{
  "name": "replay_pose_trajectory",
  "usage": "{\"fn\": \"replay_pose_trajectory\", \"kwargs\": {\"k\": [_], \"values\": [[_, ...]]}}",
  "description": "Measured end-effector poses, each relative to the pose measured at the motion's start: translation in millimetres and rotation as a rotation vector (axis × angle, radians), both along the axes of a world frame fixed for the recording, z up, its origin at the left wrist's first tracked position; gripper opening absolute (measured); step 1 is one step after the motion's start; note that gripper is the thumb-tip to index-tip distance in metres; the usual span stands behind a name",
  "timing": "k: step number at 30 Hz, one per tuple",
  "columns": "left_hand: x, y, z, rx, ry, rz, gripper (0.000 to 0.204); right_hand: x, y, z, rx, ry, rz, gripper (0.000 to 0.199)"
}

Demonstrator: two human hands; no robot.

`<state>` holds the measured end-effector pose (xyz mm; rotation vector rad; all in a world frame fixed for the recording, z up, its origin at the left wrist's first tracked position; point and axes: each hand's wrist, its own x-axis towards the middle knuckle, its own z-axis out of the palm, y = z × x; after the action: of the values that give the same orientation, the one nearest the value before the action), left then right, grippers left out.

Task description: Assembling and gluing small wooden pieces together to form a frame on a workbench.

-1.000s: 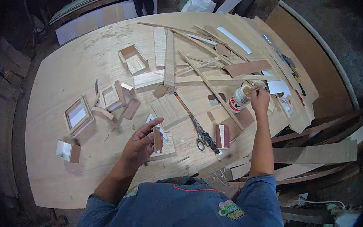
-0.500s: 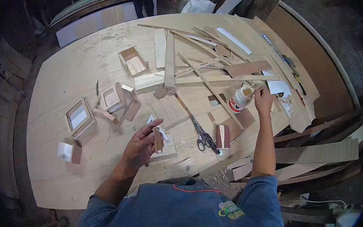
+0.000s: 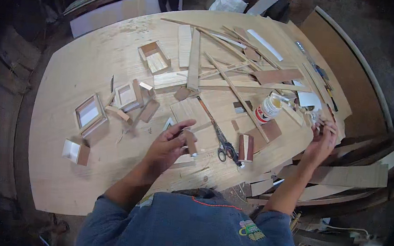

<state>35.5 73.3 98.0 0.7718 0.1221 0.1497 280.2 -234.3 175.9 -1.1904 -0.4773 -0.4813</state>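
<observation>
My left hand (image 3: 170,144) pinches a small brown wood piece (image 3: 190,143) with a pale end, held over the near part of the table. At the table's right edge, my right hand (image 3: 321,141) has its fingers curled among small pale scraps (image 3: 315,115); what they grip, if anything, I cannot make out. To the left of that hand stands an open white glue jar (image 3: 267,109) with yellowish contents. Scissors (image 3: 225,149) lie between my hands, beside a reddish-brown block (image 3: 246,148) with a pale stripe.
Several small wooden boxes, including an open-topped one (image 3: 155,58) and a framed one (image 3: 89,114), rest on the left of the table (image 3: 63,177). Thin wood strips (image 3: 236,96) lie crossed at the far right. Boards (image 3: 336,173) are piled beyond the right edge.
My right hand has moved from beside the glue jar to the right, to the scraps at the table edge. My left hand still holds the wood piece, slightly farther right in view.
</observation>
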Motion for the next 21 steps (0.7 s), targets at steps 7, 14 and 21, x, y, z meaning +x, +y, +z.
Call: {"fn": "replay_pose_trajectory", "kwargs": {"k": [7, 14, 21], "values": [[13.4, -15.0, 8.0, -0.029, -0.051, -0.061, 0.038, -67.5, 30.4, -7.9, 0.238, 0.23, 0.393, 0.013], [8.1, -16.1, 9.1, -0.061, -0.105, -0.121, 0.04, -94.2, 50.1, -16.4, 0.241, 0.272, 0.554, 0.015], [5.4, -17.6, 13.9, -0.077, -0.143, -0.141, 0.043, -99.2, 51.9, -21.3, 0.196, 0.268, 0.581, 0.016]]}}
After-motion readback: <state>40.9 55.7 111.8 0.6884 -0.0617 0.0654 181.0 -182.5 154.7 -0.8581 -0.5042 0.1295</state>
